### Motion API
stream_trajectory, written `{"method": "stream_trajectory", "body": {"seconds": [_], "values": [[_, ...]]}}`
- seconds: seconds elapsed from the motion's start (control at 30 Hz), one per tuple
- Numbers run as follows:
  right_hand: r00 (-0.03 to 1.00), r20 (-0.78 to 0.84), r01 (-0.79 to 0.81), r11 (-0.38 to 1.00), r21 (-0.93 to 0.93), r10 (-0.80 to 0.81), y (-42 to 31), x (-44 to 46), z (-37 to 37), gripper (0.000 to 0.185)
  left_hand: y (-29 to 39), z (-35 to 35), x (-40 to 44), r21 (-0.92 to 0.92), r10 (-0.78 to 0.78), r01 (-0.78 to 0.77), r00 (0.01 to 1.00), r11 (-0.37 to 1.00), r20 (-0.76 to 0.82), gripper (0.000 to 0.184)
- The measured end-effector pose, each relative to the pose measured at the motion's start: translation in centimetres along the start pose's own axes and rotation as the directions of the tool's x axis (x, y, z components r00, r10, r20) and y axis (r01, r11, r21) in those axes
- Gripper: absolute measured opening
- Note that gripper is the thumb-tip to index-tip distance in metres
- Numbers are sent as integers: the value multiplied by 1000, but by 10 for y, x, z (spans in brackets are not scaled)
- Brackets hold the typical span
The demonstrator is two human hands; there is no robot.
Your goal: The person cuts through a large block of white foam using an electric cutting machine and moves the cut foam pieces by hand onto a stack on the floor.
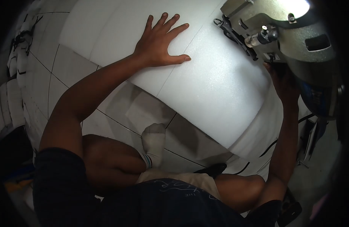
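Note:
My left hand (157,43) lies flat with its fingers spread on a large white foam sheet (208,94). The sheet has faint straight lines across it, and its near corner overhangs the tiled floor. My right hand (284,85) reaches to the right edge of the foam, beneath a greyish metal machine (307,47). The machine's body and shadow hide most of its fingers, so what it grips, if anything, does not show. A lamp glare lights the top of the machine, and small metal fittings (261,38) stick out on its side facing the foam.
Dark cables (271,147) run below the foam's right corner. My socked foot (153,142) rests on the pale tiled floor (121,121), and a black object (214,169) lies near my legs. White bundled material (11,102) is stacked at the far left.

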State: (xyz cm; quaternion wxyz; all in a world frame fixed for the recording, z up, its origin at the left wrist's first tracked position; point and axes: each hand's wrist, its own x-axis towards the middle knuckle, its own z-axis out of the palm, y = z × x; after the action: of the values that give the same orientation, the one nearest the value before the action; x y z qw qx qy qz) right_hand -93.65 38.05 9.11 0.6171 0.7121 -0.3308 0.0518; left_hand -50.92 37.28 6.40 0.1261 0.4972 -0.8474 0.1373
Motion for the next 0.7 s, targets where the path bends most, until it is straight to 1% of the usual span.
{"method": "stream_trajectory", "body": {"seconds": [0.03,0.1,0.13,0.2,0.23,0.3,0.33,0.4,0.43,0.5,0.53,0.6,0.63,0.7], "values": [[1000,2,-6,1000,-4,6,1,3,-3,51,-2,-3,1,-7,-1,1,1000,1000,0,94],[991,108,-92,990,103,81,-1,7,-9,49,0,-6,1,-9,3,-3,1000,1000,-5,94],[991,112,-92,990,111,79,1,11,-10,49,2,-6,2,-37,0,1,1000,999,7,93],[998,-65,-7,1000,0,7,8,22,-16,47,4,-7,2,-63,-9,10,1000,998,8,92],[997,-73,-3,1000,-2,3,8,23,-15,47,5,-8,3,-67,-11,12,1000,998,17,93],[998,-18,-54,998,-15,54,11,32,-27,53,3,-18,-3,-73,-11,11,1000,997,5,93],[998,-20,-58,998,-21,58,13,34,-29,53,3,-19,-3,-85,-13,13,1000,996,4,94],[990,114,-92,990,108,79,17,40,-37,53,4,-23,-1,-89,0,-1,1000,996,-12,94],[990,116,-98,990,98,86,20,44,-41,53,4,-24,-2,-83,-2,1,1000,997,-11,95],[996,24,-94,974,204,91,24,60,-42,53,-2,-25,0,-84,-12,11,1000,996,-4,95],[996,25,-91,975,205,88,21,56,-38,53,-2,-25,0,-92,-15,15,1000,996,0,94],[991,95,-108,989,99,99,12,41,-25,54,0,-23,1,-106,-24,24,1000,994,4,94],[991,90,-103,990,96,94,10,36,-19,54,0,-22,1,-116,-21,21,1000,993,4,93],[968,232,-126,987,98,100,8,33,-18,54,-1,-23,0,-126,-29,30,1000,992,7,93]]}}
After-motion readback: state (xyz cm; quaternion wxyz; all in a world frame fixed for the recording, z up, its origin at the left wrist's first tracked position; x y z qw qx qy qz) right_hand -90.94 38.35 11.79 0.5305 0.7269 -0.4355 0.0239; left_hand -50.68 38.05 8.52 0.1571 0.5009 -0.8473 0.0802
